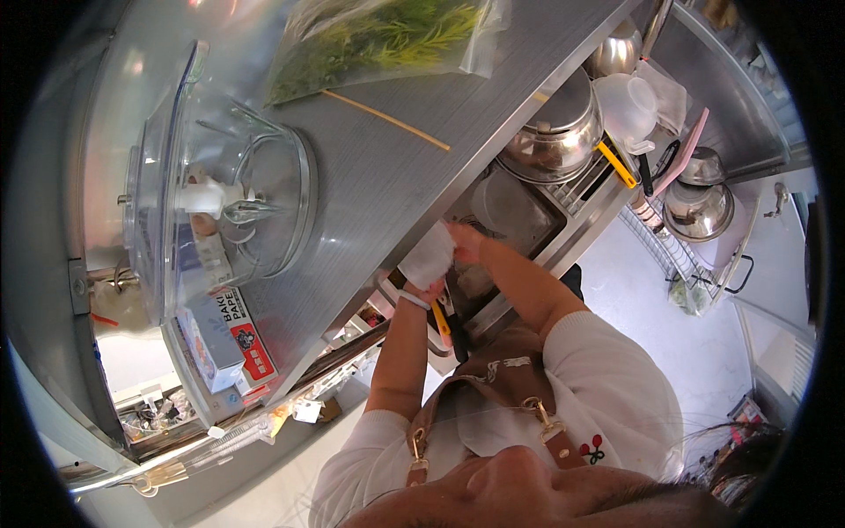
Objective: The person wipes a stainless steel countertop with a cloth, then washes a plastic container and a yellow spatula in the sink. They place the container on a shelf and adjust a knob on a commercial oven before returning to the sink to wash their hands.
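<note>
Both my hands are at a white cloth [428,256] over the near edge of the steel sink area. My right hand [467,243] grips its right side. Most of my left hand [428,289], with a white band at the wrist, is hidden beneath the cloth's lower end; it appears to hold it. Just below lie a yellow-handled utensil [440,318] and a black handle [460,344]. Right of my hands is a dark metal tray [538,228] with a translucent round lid or bowl [505,201] on it.
A steel counter [370,191] bears a clear blender-like bowl [277,211] with a blade, a bag of green herbs [389,39], a wooden skewer [386,119] and a baking-paper box [247,343]. A steel pot [554,142] stands at upper right, steel bowls [698,211] beyond.
</note>
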`<state>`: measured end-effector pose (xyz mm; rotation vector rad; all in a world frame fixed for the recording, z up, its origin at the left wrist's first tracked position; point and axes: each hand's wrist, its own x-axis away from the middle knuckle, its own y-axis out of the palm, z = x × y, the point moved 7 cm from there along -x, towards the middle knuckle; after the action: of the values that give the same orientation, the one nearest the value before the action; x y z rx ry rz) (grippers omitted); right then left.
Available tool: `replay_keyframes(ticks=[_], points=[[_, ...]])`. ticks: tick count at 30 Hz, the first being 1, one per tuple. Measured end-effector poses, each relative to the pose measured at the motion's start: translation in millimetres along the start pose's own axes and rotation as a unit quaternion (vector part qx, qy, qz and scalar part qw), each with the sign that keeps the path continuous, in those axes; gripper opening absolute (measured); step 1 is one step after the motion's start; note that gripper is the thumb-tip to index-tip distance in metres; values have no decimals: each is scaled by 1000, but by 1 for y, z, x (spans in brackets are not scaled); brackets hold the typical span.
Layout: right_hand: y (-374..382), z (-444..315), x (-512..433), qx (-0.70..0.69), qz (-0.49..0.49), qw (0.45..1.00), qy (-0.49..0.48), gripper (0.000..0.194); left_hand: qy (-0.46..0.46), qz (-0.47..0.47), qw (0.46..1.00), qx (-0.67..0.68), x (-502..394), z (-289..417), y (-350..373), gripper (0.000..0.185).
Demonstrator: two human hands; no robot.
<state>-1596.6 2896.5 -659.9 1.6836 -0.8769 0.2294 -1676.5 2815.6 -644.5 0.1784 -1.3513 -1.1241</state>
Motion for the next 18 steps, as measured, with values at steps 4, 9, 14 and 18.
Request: replay_keyframes(ticks=[4,9,14,18], points=[[-5,36,27,-17,105,979,-173,22,-18,101,995,10,-9,0,-17,16],[63,0,92,457,201,740,-450,20,38,153,987,29,-16,-13,-6,15],[95,-16,125,564,142,636,-506,21,26,144,987,72,-15,-19,12,15],[95,-23,127,574,117,613,-530,24,-35,95,983,155,-1,-21,19,16]])
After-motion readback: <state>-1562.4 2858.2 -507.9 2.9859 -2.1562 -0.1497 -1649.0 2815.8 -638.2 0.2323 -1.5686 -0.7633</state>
